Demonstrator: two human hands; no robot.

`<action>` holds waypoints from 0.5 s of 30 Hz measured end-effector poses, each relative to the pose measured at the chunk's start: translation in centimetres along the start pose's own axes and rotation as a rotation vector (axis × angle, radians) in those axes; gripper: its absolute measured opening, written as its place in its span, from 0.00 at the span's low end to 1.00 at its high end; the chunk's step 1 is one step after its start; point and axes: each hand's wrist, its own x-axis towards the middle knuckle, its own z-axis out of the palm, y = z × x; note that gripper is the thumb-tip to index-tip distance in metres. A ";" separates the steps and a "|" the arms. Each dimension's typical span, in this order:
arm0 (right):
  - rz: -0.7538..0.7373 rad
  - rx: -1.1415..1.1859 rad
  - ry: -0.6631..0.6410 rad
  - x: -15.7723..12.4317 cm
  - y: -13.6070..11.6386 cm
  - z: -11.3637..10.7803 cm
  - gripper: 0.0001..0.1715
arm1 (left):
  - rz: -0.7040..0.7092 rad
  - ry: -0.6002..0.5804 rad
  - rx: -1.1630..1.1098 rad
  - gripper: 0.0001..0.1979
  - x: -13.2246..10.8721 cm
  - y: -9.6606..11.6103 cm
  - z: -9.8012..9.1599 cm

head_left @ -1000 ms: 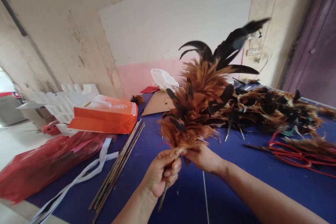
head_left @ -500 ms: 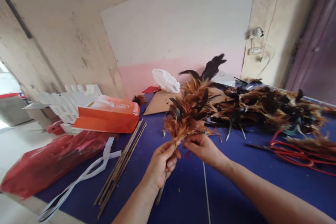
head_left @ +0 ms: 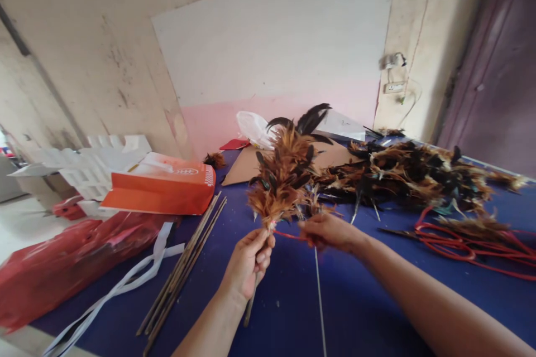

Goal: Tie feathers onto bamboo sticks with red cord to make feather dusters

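Note:
A feather duster (head_left: pixel 280 178) with brown and black feathers stands tilted up over the table. My left hand (head_left: pixel 249 259) is closed around its thin stick (head_left: pixel 248 315), just below the lowest feathers. From the binding there, a red string (head_left: pixel 288 235) runs taut to my right hand (head_left: pixel 324 231). The fingers of that hand are pinched together on the string, slightly blurred. Some loose brown feathers (head_left: pixel 313 201) show just behind the right hand.
A large heap of feathers (head_left: pixel 410 173) lies at right. Nearer are scissors (head_left: pixel 396 231) and a coiled red cord (head_left: pixel 444 242). Bare sticks (head_left: pixel 180 273), white straps (head_left: pixel 121 284), an orange bag (head_left: pixel 163 189) and a red plastic bag (head_left: pixel 75 256) lie left on the blue table (head_left: pixel 288 312).
My right hand has moved away from the duster's binding to the right, drawing out the red string. My left hand keeps its grip on the stick. The view has shifted slightly right.

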 end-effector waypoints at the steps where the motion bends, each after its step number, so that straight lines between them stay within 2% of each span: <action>1: 0.047 -0.169 0.148 0.3 0.7 -1.1 0.25 | -0.006 0.003 -0.035 0.10 0.1 0.0 -0.1; 3: 0.104 -0.347 0.356 0.8 1.8 -2.9 0.25 | -0.024 0.001 -0.093 0.09 0.2 0.1 -0.2; 5: 0.141 -0.418 0.449 1.2 2.5 -3.4 0.25 | -0.051 -0.010 -0.114 0.08 0.3 0.1 -0.2; 8: 0.181 -0.502 0.492 1.8 2.7 -2.4 0.24 | -0.077 -0.019 -0.114 0.08 0.2 0.0 0.1; 12: 0.200 -0.569 0.501 2.5 2.7 -0.5 0.18 | -0.034 0.002 -0.128 0.08 0.1 -0.1 0.4; 15: 0.229 -0.545 0.514 2.8 3.4 -0.6 0.11 | -0.012 0.002 -0.129 0.07 0.2 -0.1 0.1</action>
